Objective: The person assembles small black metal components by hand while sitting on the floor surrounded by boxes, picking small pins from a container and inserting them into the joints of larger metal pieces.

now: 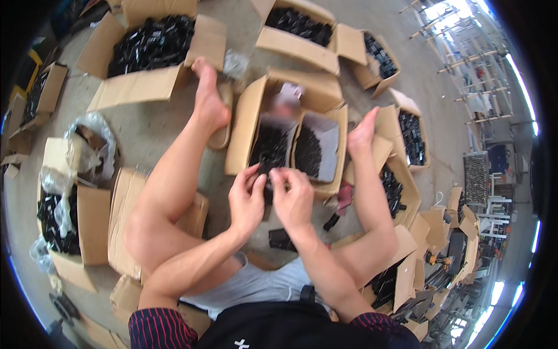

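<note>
My left hand [246, 200] and my right hand [293, 198] meet at the near edge of an open cardboard box [243, 131]. Fingertips of both hands are closed around a small black part [265, 167] whose exact kind I cannot make out. Inside the box stand two smaller trays. One holds a heap of small black pieces [269, 142], partly behind my fingers; the other has more black pieces [307, 152] and a bare grey side wall [329, 145]. Loose black parts [281, 239] lie on the floor below my right hand.
My bare legs stretch out on both sides of the box. Around me stand open cartons of black parts: a large one [104, 93] far left, another [290, 49] at the back, several at right. A plastic-wrapped carton [94, 224] stands left. Metal racks [465, 70] rise far right.
</note>
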`<action>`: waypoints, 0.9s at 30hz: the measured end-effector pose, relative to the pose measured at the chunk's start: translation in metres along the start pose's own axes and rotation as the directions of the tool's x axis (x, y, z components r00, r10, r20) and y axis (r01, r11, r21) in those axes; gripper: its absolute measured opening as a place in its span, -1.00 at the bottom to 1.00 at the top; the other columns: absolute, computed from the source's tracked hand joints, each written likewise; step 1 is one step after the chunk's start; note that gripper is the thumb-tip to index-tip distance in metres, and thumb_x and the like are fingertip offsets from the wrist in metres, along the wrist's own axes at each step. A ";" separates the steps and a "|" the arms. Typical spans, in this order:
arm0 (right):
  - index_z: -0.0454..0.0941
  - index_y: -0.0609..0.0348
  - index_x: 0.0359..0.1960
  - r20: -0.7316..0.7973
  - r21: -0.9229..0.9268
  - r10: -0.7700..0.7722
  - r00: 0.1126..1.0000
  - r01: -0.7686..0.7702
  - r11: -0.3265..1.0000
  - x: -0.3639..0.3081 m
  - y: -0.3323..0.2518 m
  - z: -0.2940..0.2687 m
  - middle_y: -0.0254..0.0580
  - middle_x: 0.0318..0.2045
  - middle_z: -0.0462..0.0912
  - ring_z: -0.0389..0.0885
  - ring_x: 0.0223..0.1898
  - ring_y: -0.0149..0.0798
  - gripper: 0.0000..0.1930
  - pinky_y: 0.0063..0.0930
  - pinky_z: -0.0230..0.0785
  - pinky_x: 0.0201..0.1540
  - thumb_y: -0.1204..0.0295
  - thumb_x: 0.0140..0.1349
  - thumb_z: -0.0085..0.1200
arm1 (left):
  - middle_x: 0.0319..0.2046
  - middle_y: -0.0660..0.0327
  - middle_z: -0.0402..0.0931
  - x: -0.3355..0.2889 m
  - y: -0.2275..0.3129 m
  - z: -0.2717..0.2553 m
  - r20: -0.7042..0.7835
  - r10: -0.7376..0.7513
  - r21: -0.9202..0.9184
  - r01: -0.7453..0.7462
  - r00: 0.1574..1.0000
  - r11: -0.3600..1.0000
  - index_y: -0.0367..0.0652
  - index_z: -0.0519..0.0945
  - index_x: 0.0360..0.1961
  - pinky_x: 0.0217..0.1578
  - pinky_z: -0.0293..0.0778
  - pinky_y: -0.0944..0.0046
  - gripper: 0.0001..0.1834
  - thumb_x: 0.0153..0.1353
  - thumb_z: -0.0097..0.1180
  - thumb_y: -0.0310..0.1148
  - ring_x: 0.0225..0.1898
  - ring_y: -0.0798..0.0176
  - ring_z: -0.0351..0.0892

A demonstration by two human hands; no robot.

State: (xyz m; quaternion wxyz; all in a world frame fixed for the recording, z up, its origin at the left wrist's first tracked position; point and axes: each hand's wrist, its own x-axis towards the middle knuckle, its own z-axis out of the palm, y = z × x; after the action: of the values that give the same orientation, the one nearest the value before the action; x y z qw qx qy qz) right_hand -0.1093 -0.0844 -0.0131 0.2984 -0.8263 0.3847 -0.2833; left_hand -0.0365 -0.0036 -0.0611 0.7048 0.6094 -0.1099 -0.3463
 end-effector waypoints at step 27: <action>0.28 0.10 0.40 0.368 0.305 0.224 0.902 -0.345 0.887 -0.007 0.030 -0.018 -0.04 -0.15 0.72 0.76 -0.21 -0.27 -0.28 -0.41 0.57 -0.13 0.58 0.20 0.30 | -0.13 0.28 0.59 0.021 0.012 -0.006 0.155 -0.528 -0.226 0.551 0.835 0.803 -0.13 0.47 0.05 -0.09 0.49 0.24 -0.69 0.47 0.10 -0.15 -0.13 0.41 0.59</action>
State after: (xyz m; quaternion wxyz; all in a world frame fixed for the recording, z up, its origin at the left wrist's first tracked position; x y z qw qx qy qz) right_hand -0.1391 -0.0993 -0.0242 0.5435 -0.7252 0.3901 -0.1630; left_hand -0.0133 -0.0115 -0.0574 0.6458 0.5018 0.0850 -0.5691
